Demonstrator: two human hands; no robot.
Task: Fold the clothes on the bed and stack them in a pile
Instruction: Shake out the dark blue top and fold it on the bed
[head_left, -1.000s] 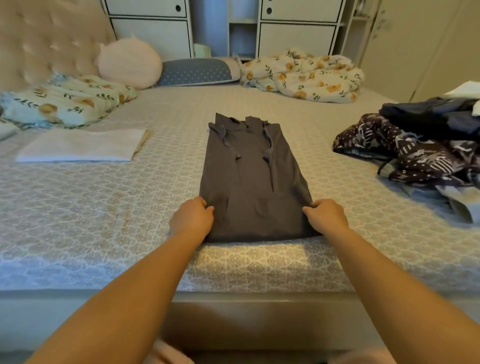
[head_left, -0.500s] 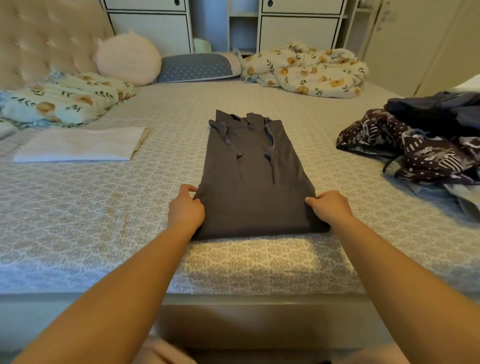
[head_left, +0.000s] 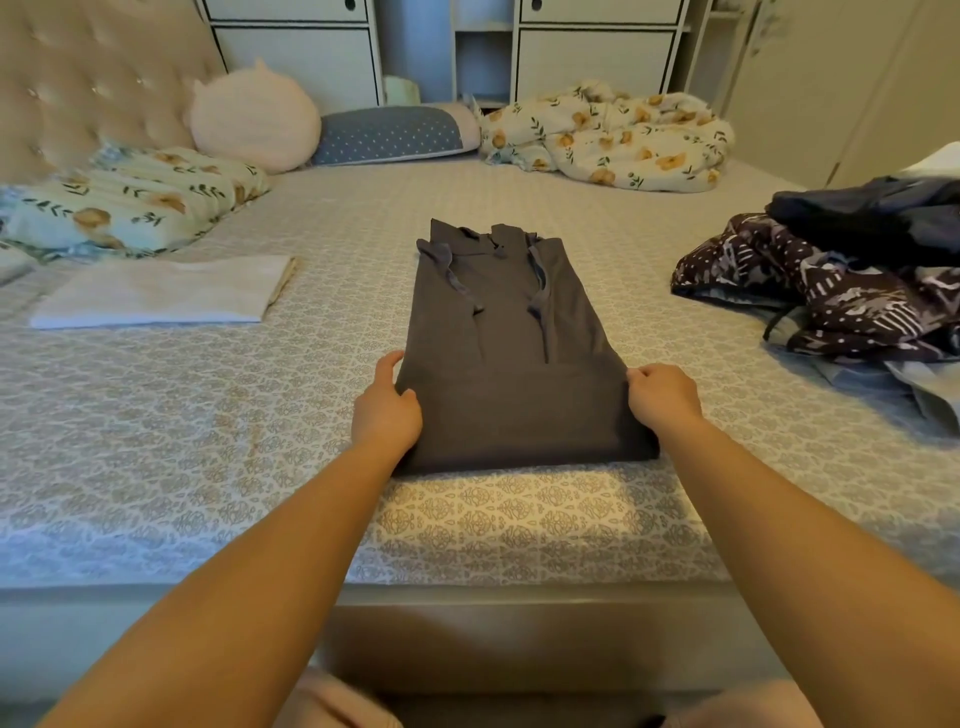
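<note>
Head view: a dark grey garment lies folded into a long narrow strip on the patterned bed, its near end close to the bed's front edge and its drawstring end pointing toward the headboard side. The left hand grasps the garment's left edge, thumb raised along the side and fingers curled onto the cloth. The right hand pinches the garment's right edge, fingers curled over it. The near part of the garment is lifted into a fold between the 2 hands. Left of the garment lies a folded white cloth. Right of the garment sits a heap of unfolded dark clothes. Beyond the garment rests a crumpled floral blanket.
</note>
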